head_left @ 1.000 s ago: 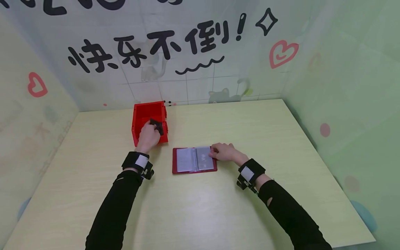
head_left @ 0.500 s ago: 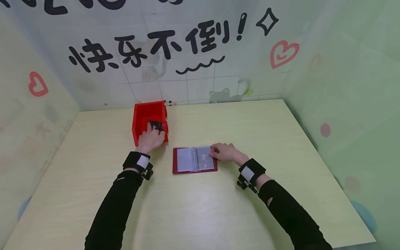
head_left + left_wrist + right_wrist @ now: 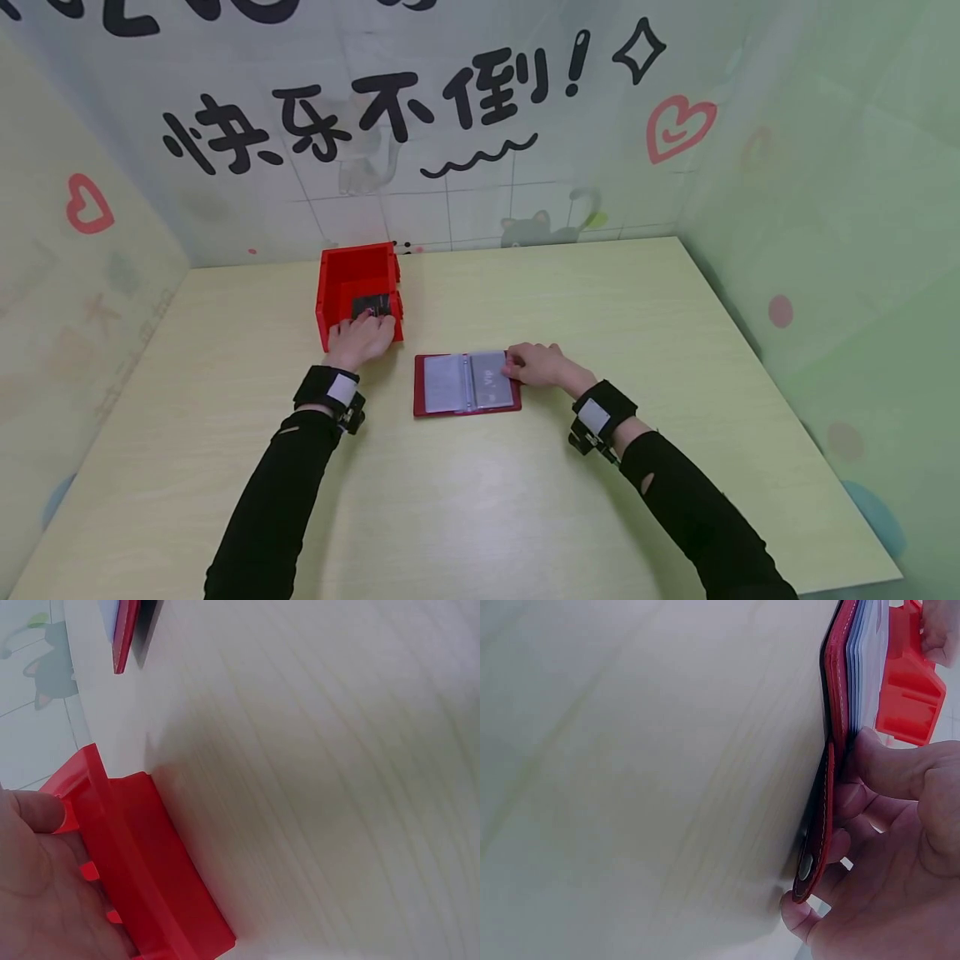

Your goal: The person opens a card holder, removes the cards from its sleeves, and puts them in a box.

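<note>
A red open bin point(image 3: 339, 268) stands on the table at the back left. My left hand point(image 3: 360, 337) is at its front wall, fingertips pinching a black card point(image 3: 371, 306) just over the rim. In the left wrist view my palm point(image 3: 37, 892) lies against the bin point(image 3: 150, 870), and the card is hidden. A red card holder point(image 3: 465, 383) lies open with clear sleeves showing. My right hand point(image 3: 536, 364) grips its right edge, thumb on the sleeves and fingers under the cover point(image 3: 840, 690).
The pale wooden table point(image 3: 487, 500) is boxed in by decorated walls at the back and on both sides. The bin and the card holder sit about a hand's width apart. The bin point(image 3: 907, 690) also shows beyond the holder in the right wrist view.
My left hand has drawn back slightly toward me, and the black card has turned from tilted to flatter, face up over the bin's front. The right hand and holder have stayed still.
</note>
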`<state>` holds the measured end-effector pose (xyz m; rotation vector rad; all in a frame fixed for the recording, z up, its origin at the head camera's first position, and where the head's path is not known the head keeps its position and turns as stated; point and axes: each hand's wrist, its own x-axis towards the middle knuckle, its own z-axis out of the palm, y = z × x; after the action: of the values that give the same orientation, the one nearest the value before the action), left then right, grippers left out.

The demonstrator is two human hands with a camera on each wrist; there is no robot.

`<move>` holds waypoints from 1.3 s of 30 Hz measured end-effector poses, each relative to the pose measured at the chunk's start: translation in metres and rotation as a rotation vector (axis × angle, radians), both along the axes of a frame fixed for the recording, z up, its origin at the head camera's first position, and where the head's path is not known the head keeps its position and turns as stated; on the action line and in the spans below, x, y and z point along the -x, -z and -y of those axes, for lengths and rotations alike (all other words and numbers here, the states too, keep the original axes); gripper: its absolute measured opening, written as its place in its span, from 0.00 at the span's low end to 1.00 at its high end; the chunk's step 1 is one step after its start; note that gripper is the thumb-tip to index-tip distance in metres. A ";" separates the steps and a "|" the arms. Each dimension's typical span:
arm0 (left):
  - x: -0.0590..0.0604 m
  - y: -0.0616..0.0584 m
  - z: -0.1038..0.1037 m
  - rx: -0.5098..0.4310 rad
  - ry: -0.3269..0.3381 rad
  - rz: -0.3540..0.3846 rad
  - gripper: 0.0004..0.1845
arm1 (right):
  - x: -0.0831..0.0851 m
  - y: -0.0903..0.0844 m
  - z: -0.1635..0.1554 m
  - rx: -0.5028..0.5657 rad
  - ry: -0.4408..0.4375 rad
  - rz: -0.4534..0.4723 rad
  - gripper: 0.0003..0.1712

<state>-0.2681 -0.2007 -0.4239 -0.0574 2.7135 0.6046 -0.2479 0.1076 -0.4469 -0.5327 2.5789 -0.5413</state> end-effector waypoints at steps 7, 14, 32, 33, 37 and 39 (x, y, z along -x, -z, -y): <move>0.000 0.001 0.000 0.005 -0.004 -0.008 0.34 | 0.000 0.001 0.000 -0.002 0.001 -0.005 0.14; -0.005 0.009 -0.002 -0.001 -0.039 -0.196 0.34 | 0.000 0.001 0.001 -0.001 0.002 -0.001 0.14; -0.045 -0.014 -0.068 -0.082 0.153 -0.514 0.25 | 0.001 0.002 0.001 0.012 0.006 0.004 0.14; -0.048 -0.012 -0.073 -0.086 0.184 -0.498 0.24 | 0.001 0.002 0.001 0.014 0.005 0.004 0.14; -0.059 -0.001 -0.091 -0.115 0.320 -0.396 0.27 | 0.002 0.001 0.001 0.020 -0.001 -0.002 0.14; -0.063 0.005 -0.098 -0.125 0.384 -0.343 0.30 | 0.002 0.000 0.000 0.021 -0.005 -0.007 0.14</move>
<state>-0.2054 -0.1027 -0.4291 0.6386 2.8812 0.7144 -0.2501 0.1072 -0.4472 -0.5493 2.5798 -0.5661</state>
